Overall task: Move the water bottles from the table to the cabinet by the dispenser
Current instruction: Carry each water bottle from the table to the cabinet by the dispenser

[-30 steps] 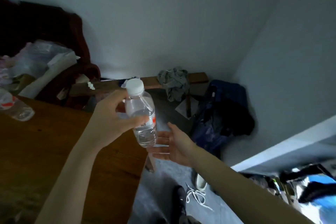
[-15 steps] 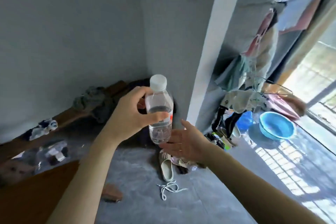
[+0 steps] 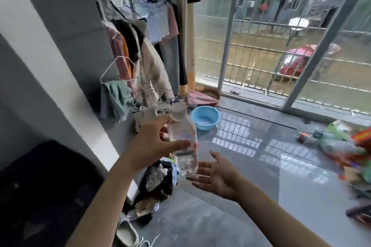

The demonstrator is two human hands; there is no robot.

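Observation:
My left hand (image 3: pixel 151 143) grips a clear plastic water bottle (image 3: pixel 184 142) with a white cap and a red label, held upright in the air at chest height. It is about half full of water. My right hand (image 3: pixel 215 173) is held open, palm up, just below and to the right of the bottle's base, fingers spread, holding nothing. The table, the cabinet and the dispenser are out of view.
A clothes rack (image 3: pixel 140 32) full of hanging garments stands ahead on the left. A blue basin (image 3: pixel 204 117) sits on the glossy floor. Clothes and shoes (image 3: pixel 154 188) lie piled by the white wall. Barred glass doors (image 3: pixel 271 36) fill the far side; toys and clutter (image 3: pixel 345 146) lie right.
My view has swung right, away from the wooden table and corner toward the clothes rack and glass doors. Both hands kept the same pose around the bottle.

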